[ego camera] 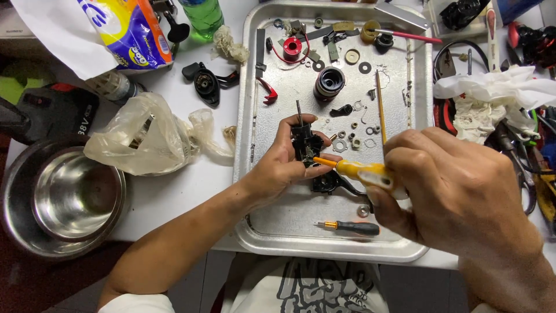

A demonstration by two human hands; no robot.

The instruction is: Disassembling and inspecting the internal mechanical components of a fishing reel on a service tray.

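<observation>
My left hand (282, 162) grips a small black mechanical part (305, 145) with a thin shaft sticking up, held just above a metal tray (272, 232). My right hand (457, 191) holds a yellow-handled screwdriver (362, 172); its orange tip touches the black part from the right. A second black piece (328, 183) with a lever lies on the tray right under the screwdriver. Small washers, nuts and springs (352, 137) are scattered on the tray just beyond my hands.
A small black-and-orange screwdriver (347, 226) lies near the tray's front edge. A black cylindrical spool (329, 83), a red part (292, 47) and a thin wooden stick (380, 107) lie farther back. A steel bowl (66, 200) and crumpled plastic bag (147, 136) sit left; rags and pliers (498, 101) right.
</observation>
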